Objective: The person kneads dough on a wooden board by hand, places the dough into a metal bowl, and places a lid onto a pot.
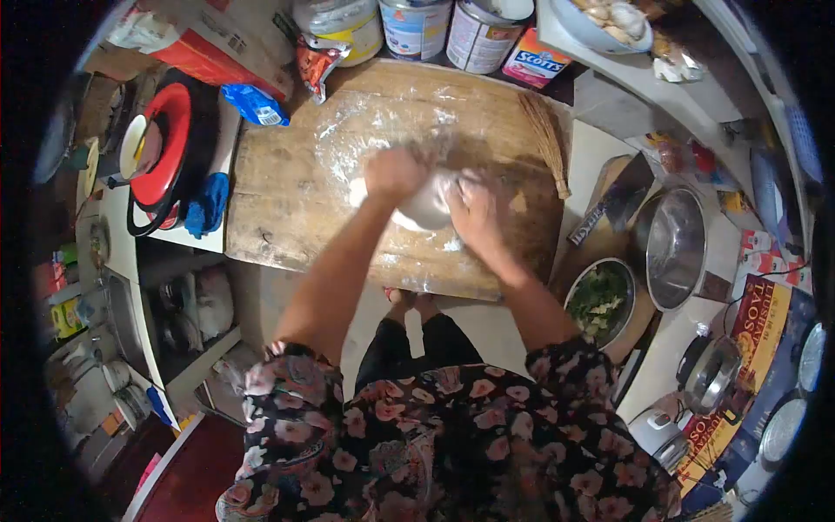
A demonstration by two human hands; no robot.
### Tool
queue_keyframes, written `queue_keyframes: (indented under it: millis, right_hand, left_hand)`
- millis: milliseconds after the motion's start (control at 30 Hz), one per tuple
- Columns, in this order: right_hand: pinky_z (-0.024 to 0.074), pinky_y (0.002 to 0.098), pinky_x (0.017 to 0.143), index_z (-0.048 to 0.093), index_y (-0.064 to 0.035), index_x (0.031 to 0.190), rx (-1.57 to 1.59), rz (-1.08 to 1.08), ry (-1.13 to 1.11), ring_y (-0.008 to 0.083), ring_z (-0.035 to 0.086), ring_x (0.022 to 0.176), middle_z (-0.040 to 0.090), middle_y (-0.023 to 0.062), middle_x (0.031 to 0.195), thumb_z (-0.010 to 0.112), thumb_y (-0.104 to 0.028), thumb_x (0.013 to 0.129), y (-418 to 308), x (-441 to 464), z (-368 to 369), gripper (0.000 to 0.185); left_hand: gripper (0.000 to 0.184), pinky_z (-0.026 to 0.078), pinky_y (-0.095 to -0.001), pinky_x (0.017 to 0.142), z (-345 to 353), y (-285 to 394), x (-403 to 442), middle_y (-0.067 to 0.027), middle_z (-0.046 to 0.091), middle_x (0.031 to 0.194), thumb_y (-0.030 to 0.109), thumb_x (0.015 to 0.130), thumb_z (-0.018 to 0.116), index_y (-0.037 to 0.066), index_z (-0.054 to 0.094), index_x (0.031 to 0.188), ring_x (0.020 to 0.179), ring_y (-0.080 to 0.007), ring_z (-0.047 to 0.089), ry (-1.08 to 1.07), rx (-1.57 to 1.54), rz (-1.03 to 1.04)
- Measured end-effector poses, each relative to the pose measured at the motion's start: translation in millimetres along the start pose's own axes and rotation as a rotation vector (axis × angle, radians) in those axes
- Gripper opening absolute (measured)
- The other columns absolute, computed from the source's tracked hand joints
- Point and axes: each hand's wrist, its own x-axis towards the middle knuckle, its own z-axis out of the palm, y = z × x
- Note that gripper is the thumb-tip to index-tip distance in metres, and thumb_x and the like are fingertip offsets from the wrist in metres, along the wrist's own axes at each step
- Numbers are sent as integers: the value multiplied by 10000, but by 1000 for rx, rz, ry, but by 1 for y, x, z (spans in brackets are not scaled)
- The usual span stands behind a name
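Observation:
A lump of white dough [424,214] lies on the floured wooden board [287,187], with a smaller end of it showing to the left. My left hand [397,174] bears down on the dough's upper left side, fingers curled and slightly smeared by motion. On the right side of the lump, my right hand [474,210] has its fingers bent round the dough's edge. Loose white flour [348,143] is scattered over the board, mostly beyond and left of my hands. The dough under my palms is hidden.
A straw whisk broom [544,143] lies along the board's right edge. Tins [416,30] and a Scotts box [535,59] line the back. At right stand a pan of chopped greens [600,300] and a metal bowl [671,248]. A red basin [171,130] is at left.

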Motion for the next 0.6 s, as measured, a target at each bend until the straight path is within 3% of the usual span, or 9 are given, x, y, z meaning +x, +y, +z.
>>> queue_keyframes:
  millis: [33, 67, 133, 233, 267, 367, 400, 533, 600]
  right_hand:
    - [404, 471, 804, 640, -51, 811, 4, 110, 38, 347, 553, 804, 595, 137, 831, 586, -201, 791, -7, -11, -3, 161]
    - [388, 473, 850, 639, -45, 861, 9, 223, 72, 351, 545, 840, 595, 138, 859, 592, -212, 781, -11, -20, -4, 191]
    - [372, 479, 885, 622, -48, 941, -42, 220, 88, 350, 538, 902, 596, 137, 925, 587, -217, 778, -16, -27, 5, 237]
    - [325, 499, 970, 550, -59, 1148, -214, 84, 34, 350, 506, 1078, 572, 135, 1146, 555, -272, 789, -9, -60, 25, 417]
    - [314, 508, 981, 565, -46, 1151, -217, 89, 27, 357, 505, 1112, 552, 160, 1209, 483, -372, 841, -3, -73, 31, 457]
    - [313, 501, 990, 576, -33, 1149, -207, -1, 131, 362, 524, 1077, 559, 167, 1191, 393, -475, 872, 6, -83, 39, 553]
    - [334, 499, 962, 592, -24, 1118, -214, -5, 161, 365, 545, 998, 578, 166, 1131, 349, -527, 880, 8, -74, 41, 607]
    - [349, 495, 912, 598, -30, 1054, -226, 27, 95, 360, 538, 923, 583, 175, 1035, 388, -568, 852, 25, -34, 49, 611]
    - [343, 489, 902, 598, -56, 1046, -211, 64, 35, 356, 523, 952, 579, 167, 989, 462, -535, 816, 32, -11, 52, 549]
  left_hand:
    - [444, 484, -452, 855, 18, -4, -21, -172, 657, 992, 473, 887, 453, 148, 606, 1146, 957, -345, 621, 178, 52, 185]
    - [428, 484, -453, 829, 35, -9, -31, -166, 646, 979, 434, 879, 470, 129, 608, 1145, 955, -334, 605, 246, 28, 241]
    - [466, 447, -442, 869, 57, -19, -58, -177, 620, 1051, 387, 831, 522, 31, 598, 1122, 993, -333, 581, 382, -30, 336]
    - [537, 337, -485, 987, 83, -32, -92, -158, 512, 1252, 405, 796, 534, 52, 536, 1201, 1153, -349, 467, 547, -30, 442]
    - [537, 337, -485, 987, 88, -35, -99, -158, 512, 1252, 405, 796, 534, 52, 536, 1201, 1153, -349, 467, 540, -27, 438]
    - [562, 299, -500, 1009, 97, -35, -99, -151, 481, 1277, 444, 807, 507, 75, 515, 1231, 1179, -354, 437, 553, -83, 439]
    - [567, 308, -497, 996, 95, -36, -93, -150, 494, 1259, 459, 808, 495, 83, 518, 1232, 1165, -350, 447, 560, -73, 439]
    - [568, 341, -482, 947, 84, -44, -53, -146, 530, 1191, 490, 812, 474, 90, 531, 1212, 1086, -345, 490, 517, -102, 445]
    - [523, 372, -471, 877, 78, -47, -27, -144, 564, 1091, 474, 816, 479, 89, 552, 1162, 965, -346, 528, 563, -134, 466]
